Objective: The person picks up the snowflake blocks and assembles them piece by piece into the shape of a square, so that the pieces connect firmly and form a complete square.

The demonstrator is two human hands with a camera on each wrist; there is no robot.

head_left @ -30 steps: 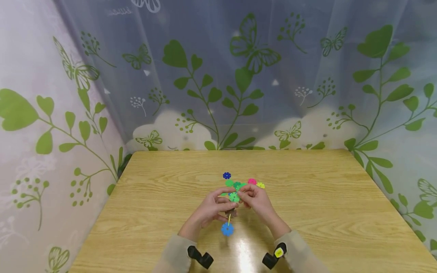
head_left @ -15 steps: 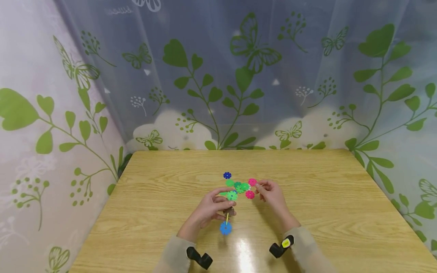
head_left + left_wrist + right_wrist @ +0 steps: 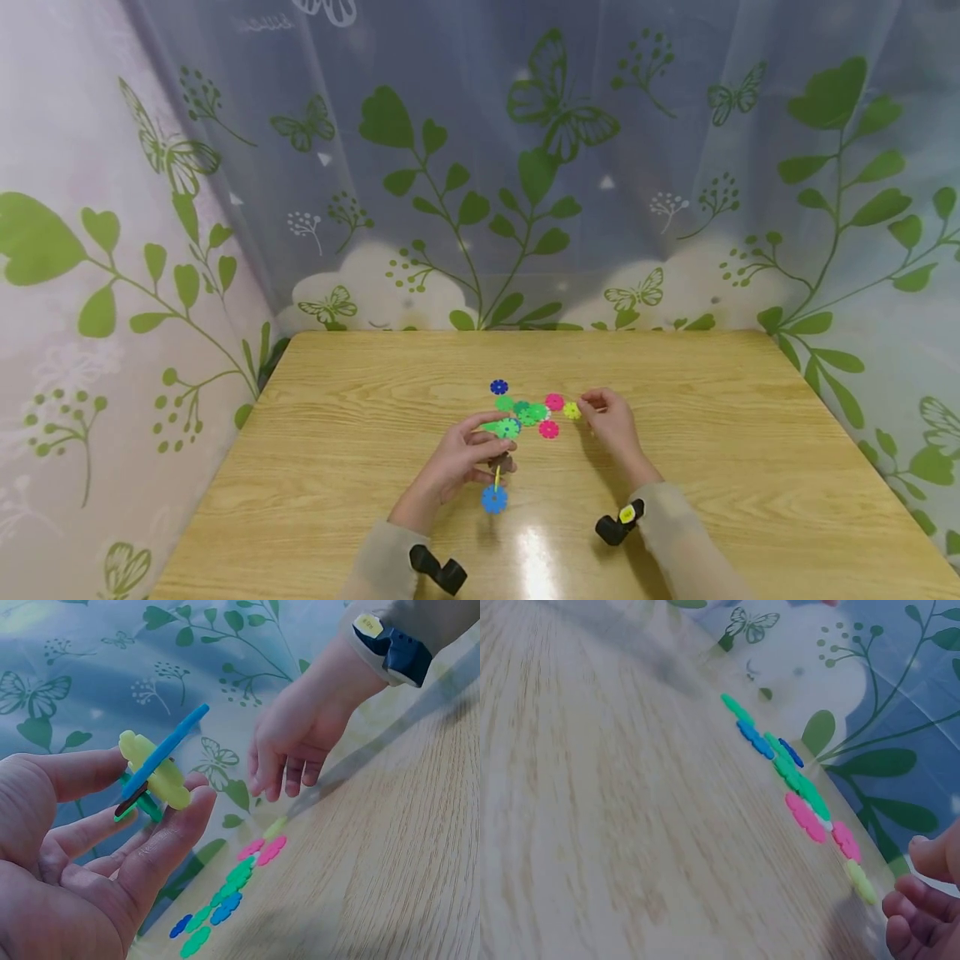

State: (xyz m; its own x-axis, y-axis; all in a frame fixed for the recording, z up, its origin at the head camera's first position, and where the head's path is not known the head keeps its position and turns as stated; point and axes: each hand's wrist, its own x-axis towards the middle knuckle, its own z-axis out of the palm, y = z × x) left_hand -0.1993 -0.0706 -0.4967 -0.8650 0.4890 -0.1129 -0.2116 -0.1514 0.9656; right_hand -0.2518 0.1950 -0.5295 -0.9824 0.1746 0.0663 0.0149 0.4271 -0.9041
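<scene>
My left hand (image 3: 467, 457) holds a small build of interlocking notched plastic discs above the table. In the left wrist view, a blue disc (image 3: 169, 746) and a yellow disc (image 3: 180, 796) cross between thumb and fingers, with brown and green discs partly hidden behind them. The head view shows the blue disc hanging lowest and a light green one (image 3: 507, 428) at the top. My right hand (image 3: 611, 425), fingers loosely bent, hovers beside a loose yellow disc (image 3: 572, 410). Both wrist views show that disc on the table, with a gap between it and the fingers.
Loose discs lie in a loose row on the wooden table (image 3: 712, 467): pink (image 3: 554, 402), another pink (image 3: 549, 429), several green (image 3: 535, 412), dark blue (image 3: 498, 387) and light blue (image 3: 755, 739). A printed curtain (image 3: 465, 208) hangs behind the table.
My right hand has left the held build and moved right, past the pink discs to the yellow one. The left hand stays nearly in place, its build shifting slightly left.
</scene>
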